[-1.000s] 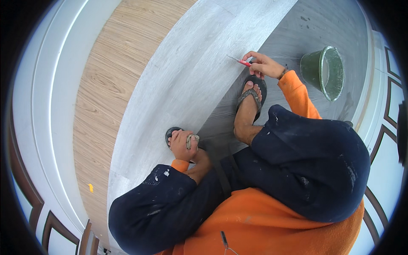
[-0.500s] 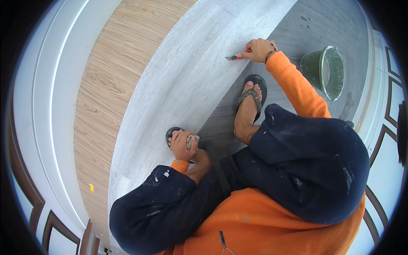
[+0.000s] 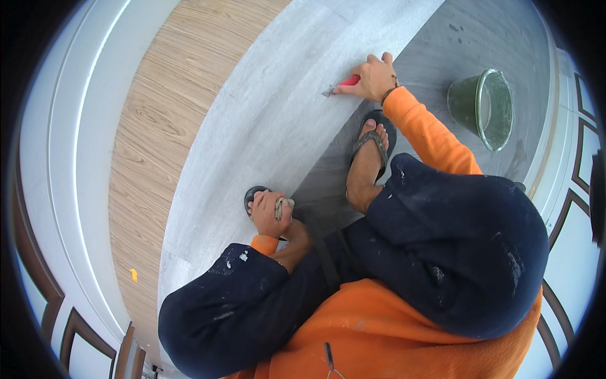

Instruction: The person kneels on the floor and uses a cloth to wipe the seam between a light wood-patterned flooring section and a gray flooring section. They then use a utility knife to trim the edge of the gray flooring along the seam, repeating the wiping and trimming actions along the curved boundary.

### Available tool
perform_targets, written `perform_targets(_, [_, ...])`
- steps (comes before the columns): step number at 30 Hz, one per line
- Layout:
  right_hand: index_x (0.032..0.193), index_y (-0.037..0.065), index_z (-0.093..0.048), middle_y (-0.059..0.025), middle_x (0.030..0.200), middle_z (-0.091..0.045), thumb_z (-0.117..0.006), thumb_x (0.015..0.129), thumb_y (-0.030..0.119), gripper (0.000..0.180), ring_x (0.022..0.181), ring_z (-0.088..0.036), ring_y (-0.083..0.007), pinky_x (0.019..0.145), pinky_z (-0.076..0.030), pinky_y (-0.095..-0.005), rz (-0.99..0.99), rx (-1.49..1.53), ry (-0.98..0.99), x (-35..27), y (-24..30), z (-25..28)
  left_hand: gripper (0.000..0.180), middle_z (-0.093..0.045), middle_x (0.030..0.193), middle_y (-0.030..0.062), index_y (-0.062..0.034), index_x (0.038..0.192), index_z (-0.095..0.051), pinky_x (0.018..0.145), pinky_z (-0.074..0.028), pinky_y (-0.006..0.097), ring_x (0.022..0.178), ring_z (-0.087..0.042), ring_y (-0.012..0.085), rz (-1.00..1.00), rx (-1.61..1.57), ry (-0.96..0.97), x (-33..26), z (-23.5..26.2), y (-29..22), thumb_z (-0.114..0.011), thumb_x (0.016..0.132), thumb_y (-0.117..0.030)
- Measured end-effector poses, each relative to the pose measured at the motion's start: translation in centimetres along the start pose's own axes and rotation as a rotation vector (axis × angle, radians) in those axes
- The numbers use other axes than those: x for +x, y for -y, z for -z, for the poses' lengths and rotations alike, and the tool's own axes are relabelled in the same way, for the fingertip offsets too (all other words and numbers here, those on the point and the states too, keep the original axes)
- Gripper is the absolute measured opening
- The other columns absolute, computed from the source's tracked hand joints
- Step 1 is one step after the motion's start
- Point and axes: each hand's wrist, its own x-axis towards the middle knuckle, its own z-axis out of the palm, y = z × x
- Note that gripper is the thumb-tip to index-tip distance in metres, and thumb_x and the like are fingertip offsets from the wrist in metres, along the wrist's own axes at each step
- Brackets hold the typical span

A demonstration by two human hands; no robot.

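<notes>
My right hand (image 3: 374, 77) is closed round the red handle of a small scraper (image 3: 349, 81), whose short metal blade meets a pale grey floor plank (image 3: 271, 114). The exact shape of the blade is hard to make out. Closer to me, my left hand (image 3: 269, 211) lies over my left foot, with a crumpled greyish-beige rag (image 3: 284, 208) held in its fingers. Part of the rag is hidden by the hand. My right foot, in a dark flip-flop (image 3: 382, 145), stands near the edge of the pale planks.
To the right, a green bucket (image 3: 464, 104) with a whitish, smeared rim stands on the darker grey floor (image 3: 442, 57). Wood-toned flooring (image 3: 158, 126) borders the pale planks on the left, with a small yellow scrap (image 3: 134, 275) on it. White panelled walls flank both sides.
My right hand has shifted slightly left with the scraper, its fingers lifted higher and the blade farther onto the pale plank. The left hand and rag stay where they were.
</notes>
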Motion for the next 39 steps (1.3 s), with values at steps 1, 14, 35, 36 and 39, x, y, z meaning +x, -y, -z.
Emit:
perform_targets(1, [0.088,0.016,-0.085,-0.0066,0.079,-0.075,-0.063,0.081,0.084,0.073,0.097,-0.066,-0.0242,0.101,-0.031,-0.0486,-0.003,-0.005,-0.02,-0.1,0.0,-0.1,0.016,-0.073,0.097,0.0078,-0.0073,0.097,-0.073,0.1,-0.049,0.048,0.1,-0.065,0.0366,0.009,0.005,0.013,0.0,0.0,-0.1,-0.071,0.084,-0.016])
perform_targets(14, [0.088,0.01,-0.085,-0.0083,0.075,-0.074,-0.062,0.081,0.086,0.08,0.098,-0.055,-0.0251,0.095,-0.029,-0.0512,-0.064,0.059,-0.037,-0.5,-1.4,-0.3,0.014,-0.072,0.095,0.0082,-0.0081,0.097,-0.072,0.097,-0.048,0.048,0.098,-0.064,0.0364,0.02,0.016,0.022,0.2,0.2,-0.3,-0.071,0.085,-0.017])
perform_targets(35, [0.076,0.012,-0.081,-0.0017,0.072,-0.074,-0.069,0.08,0.079,0.067,0.091,-0.055,-0.0196,0.091,-0.031,-0.0467,0.068,0.099,-0.152,-2.6,0.5,-2.5,0.015,-0.073,0.096,0.0076,-0.0084,0.097,-0.073,0.099,-0.049,0.048,0.099,-0.064,0.037,0.016,0.014,-0.012,0.1,0.0,-0.2,-0.071,0.085,-0.017])
perform_targets(36, [0.076,0.013,-0.081,-0.0017,0.072,-0.073,-0.068,0.08,0.079,0.068,0.09,-0.055,-0.0197,0.091,-0.031,-0.0466,0.035,0.062,-0.243,-2.6,0.5,-2.6,0.015,-0.073,0.096,0.0077,-0.0085,0.097,-0.073,0.099,-0.049,0.048,0.1,-0.064,0.0368,0.014,0.011,-0.017,0.1,0.1,-0.3,-0.071,0.085,-0.017])
perform_targets(39, [0.076,0.013,-0.08,-0.0018,0.071,-0.073,-0.068,0.08,0.08,0.068,0.09,-0.056,-0.0199,0.091,-0.031,-0.0464,0.01,0.046,-0.255,-2.8,0.7,-2.7,0.015,-0.073,0.096,0.0077,-0.0084,0.097,-0.073,0.097,-0.049,0.048,0.1,-0.064,0.0362,0.013,0.015,-0.011,0.1,0.1,-0.3,-0.071,0.085,-0.017])
